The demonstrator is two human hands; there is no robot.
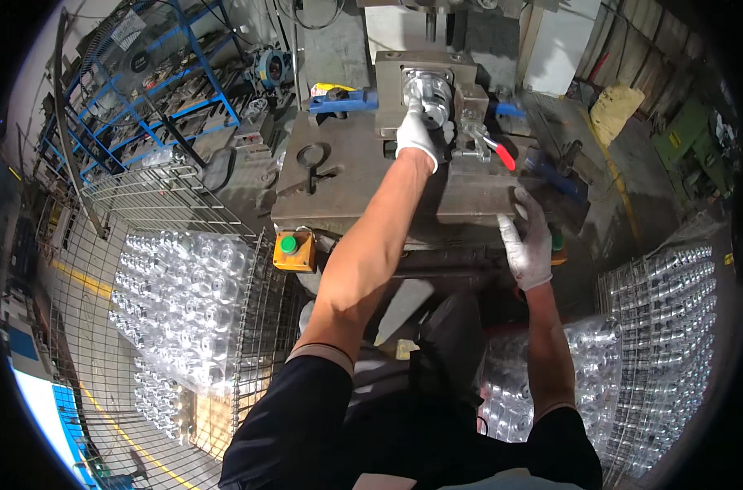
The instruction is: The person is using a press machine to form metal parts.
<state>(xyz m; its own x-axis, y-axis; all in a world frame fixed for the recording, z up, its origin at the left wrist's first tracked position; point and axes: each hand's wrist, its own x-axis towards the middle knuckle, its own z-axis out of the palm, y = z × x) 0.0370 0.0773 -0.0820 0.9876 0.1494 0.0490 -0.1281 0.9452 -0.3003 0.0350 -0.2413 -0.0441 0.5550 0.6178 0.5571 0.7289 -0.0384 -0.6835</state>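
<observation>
My left hand (415,131), in a white glove, reaches forward to a shiny round metal part (428,87) seated in the grey fixture block (388,69) of a press, with its fingers on the part. My right hand (528,237), also gloved, rests with fingers spread on the right edge of the heavy steel press table (347,175). A red-handled toggle clamp (490,145) stands just right of the fixture, between my two hands.
A wire cage (184,302) full of shiny metal parts stands at my left; another wire cage (665,327) of parts is at my right. A yellow box with a green button (292,249) hangs on the table's front. Blue shelving (167,90) stands far left.
</observation>
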